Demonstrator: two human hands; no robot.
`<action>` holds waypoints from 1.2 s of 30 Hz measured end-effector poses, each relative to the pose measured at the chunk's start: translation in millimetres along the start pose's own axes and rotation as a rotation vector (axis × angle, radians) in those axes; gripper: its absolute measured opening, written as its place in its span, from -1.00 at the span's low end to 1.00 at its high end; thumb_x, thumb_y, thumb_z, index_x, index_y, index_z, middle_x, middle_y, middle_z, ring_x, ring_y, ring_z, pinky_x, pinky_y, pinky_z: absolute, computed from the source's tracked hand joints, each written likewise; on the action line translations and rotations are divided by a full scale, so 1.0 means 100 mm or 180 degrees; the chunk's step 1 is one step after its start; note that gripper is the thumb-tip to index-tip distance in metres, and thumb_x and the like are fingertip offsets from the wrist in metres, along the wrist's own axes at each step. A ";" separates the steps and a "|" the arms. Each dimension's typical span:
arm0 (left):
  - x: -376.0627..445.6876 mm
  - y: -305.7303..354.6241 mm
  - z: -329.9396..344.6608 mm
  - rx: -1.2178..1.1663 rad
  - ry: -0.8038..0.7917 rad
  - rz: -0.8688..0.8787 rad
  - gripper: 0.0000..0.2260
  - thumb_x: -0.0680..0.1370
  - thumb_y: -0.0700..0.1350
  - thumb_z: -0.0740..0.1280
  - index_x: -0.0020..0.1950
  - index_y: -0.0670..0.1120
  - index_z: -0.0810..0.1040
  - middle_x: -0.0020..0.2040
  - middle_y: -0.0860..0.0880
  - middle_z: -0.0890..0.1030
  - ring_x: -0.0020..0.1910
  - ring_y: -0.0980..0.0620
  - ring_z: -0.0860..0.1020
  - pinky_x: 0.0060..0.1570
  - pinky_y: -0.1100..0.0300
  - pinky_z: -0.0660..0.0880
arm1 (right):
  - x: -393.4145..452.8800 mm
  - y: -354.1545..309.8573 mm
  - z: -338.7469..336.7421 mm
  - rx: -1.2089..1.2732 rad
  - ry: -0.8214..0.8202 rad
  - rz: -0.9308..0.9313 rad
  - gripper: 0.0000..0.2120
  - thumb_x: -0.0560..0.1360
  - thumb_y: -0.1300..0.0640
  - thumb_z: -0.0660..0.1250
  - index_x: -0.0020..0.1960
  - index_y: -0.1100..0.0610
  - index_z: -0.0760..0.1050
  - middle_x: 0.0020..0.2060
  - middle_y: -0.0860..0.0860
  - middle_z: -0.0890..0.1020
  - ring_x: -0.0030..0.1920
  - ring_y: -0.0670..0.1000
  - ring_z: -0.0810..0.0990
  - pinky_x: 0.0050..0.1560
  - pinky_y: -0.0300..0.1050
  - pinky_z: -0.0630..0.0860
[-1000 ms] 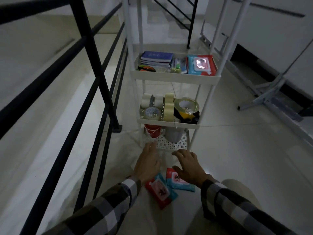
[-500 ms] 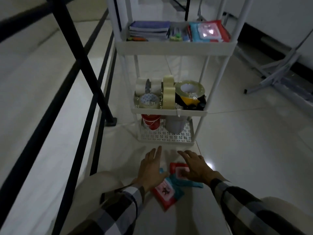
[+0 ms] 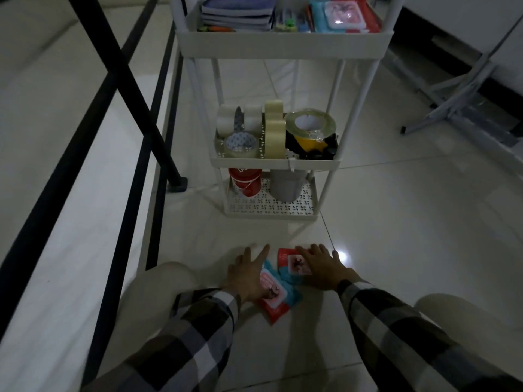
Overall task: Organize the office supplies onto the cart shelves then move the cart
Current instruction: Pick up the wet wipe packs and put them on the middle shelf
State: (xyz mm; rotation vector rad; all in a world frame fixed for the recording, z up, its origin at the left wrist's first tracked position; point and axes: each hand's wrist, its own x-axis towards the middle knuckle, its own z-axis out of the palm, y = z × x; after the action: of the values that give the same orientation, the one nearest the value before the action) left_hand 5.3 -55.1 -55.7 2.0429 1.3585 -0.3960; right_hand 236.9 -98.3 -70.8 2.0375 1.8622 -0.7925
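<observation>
Two red-and-teal wipe packs lie on the floor tiles in front of the white three-shelf cart (image 3: pixel 283 46). My left hand (image 3: pixel 247 274) rests flat, fingers spread, on the left edge of the nearer pack (image 3: pixel 276 295). My right hand (image 3: pixel 321 265) lies flat, fingers apart, over the right part of the farther pack (image 3: pixel 291 264). Neither hand grips a pack. The cart's top shelf holds notebooks (image 3: pixel 239 12), pens and more wipe packs (image 3: pixel 343 14). Several tape rolls (image 3: pixel 274 131) fill the middle shelf. A red can (image 3: pixel 244 182) and a grey can (image 3: pixel 287 185) stand on the bottom shelf.
A black metal railing (image 3: pixel 121 89) runs along the left, its post foot (image 3: pixel 177 185) close to the cart's left side. A grey metal stand (image 3: pixel 464 94) sits at the right. My knees (image 3: pixel 161 284) frame the packs. Glossy tiled floor spreads to the right.
The view has dropped lower and nearer the floor. Both hands have come down from near the bottom shelf onto the two wipe packs, which have not moved.
</observation>
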 end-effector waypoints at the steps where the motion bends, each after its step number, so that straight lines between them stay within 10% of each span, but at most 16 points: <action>1: 0.00 -0.01 0.02 0.0028 -0.0036 -0.0020 0.06 0.46 0.15 0.55 0.67 0.32 -0.19 0.71 -0.18 -0.05 0.63 -0.32 0.14 0.57 -0.21 0.19 | -0.02 0.03 0.03 -0.0023 -0.0039 0.0027 -0.16 0.51 -0.31 0.35 0.65 -0.12 0.05 0.58 0.11 0.21 0.57 0.21 0.17 0.57 0.35 0.09; 22: 0.05 -0.02 0.17 -0.0604 -0.0137 -0.0295 0.10 0.43 -0.11 0.57 0.72 0.01 -0.14 0.42 -0.15 0.52 0.30 -0.14 0.58 0.33 -0.03 0.54 | 0.03 -0.14 0.27 -0.0129 0.0368 0.0375 -0.04 0.46 -0.29 0.44 0.62 0.10 0.04 0.23 0.09 0.60 0.19 0.12 0.62 0.32 0.11 0.49; 28: 0.09 0.08 0.02 -0.1415 0.0213 -0.0333 -0.48 0.37 -0.17 0.64 0.28 -0.10 0.55 0.21 -0.09 0.70 0.08 -0.03 0.69 0.09 0.08 0.67 | 0.07 -0.28 0.11 -0.0076 0.0438 0.0199 -0.46 0.57 -0.19 0.35 0.41 0.07 0.33 0.17 0.03 0.65 0.14 0.08 0.64 0.33 0.07 0.46; 36: -0.02 0.19 -0.28 -0.1837 0.0799 -0.0060 -0.69 0.44 -0.19 0.55 0.17 -0.10 0.67 0.09 -0.09 0.74 0.02 -0.04 0.71 0.07 0.08 0.65 | 0.04 -0.45 -0.23 0.0468 0.0899 -0.0093 -0.69 0.59 -0.10 0.37 0.19 0.09 0.47 0.09 0.07 0.63 0.02 0.06 0.61 0.06 -0.03 0.63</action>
State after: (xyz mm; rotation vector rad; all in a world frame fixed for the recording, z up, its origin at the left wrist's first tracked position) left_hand 18.9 -42.9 -26.5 1.6287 1.4308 0.2372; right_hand 197.7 -76.3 -47.4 2.3220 2.0387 -0.6971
